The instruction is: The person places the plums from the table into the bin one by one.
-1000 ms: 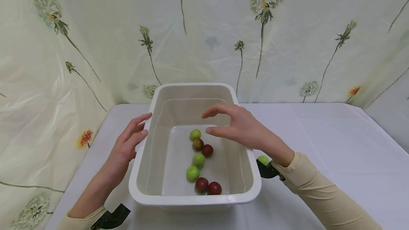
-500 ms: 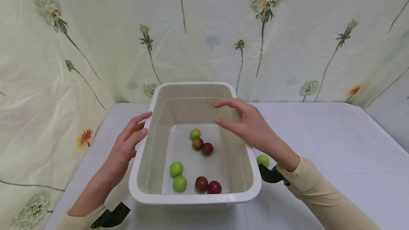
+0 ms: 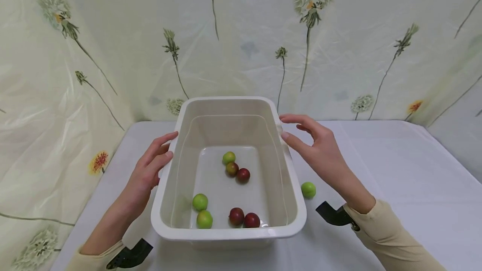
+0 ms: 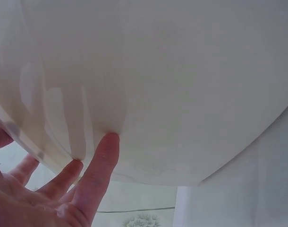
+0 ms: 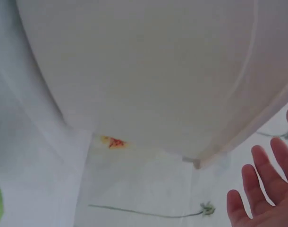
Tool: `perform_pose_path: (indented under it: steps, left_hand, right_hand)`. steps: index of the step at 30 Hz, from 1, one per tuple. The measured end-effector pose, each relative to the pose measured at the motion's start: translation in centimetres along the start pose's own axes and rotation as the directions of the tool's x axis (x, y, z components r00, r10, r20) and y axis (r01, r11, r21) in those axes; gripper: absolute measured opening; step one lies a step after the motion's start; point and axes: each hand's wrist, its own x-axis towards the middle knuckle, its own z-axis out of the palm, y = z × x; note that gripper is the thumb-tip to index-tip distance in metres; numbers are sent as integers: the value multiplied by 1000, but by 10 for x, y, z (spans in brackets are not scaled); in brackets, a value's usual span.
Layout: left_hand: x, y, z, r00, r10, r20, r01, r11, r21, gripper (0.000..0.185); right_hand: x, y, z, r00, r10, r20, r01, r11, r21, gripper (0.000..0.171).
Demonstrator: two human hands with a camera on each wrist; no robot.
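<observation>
Head view: right hand point(image 3: 320, 149) had left the tub point(image 3: 290, 225), fingers spread; left hand point(image 3: 148, 170) stayed, fingers straight.

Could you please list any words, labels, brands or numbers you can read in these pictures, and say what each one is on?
None can be read in any view.
The white tub is plain, with no label or mark showing.
The fruits inside it bear no stickers.
The wall sheet has only printed flowers, and the white table cover is blank.
</observation>
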Motion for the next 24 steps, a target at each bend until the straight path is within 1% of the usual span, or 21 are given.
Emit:
perform_pose_path:
  steps: [3,8,14,24]
  left_hand:
    - [0,0,0,1000,2,5,-2,1000,-1,45]
    - [0,0,0,1000,1,9,-1,1000,0,45]
    - [-1,0,0,1000,5,10,-5,1000,2,46]
    - [-1,-1,0,1000,4,14,-4,1000,0,45]
  right_hand:
    - [-6,6,-6,1000,28,-10,-28,1000,-11,33]
    - [-18,17,-13,997,81,-14,-81,995,-59,34]
    - [-35,31,-20,989,149,0,-148,985,-93,35]
    - [-65,47,-21,971,240,13,-236,963,-129,37]
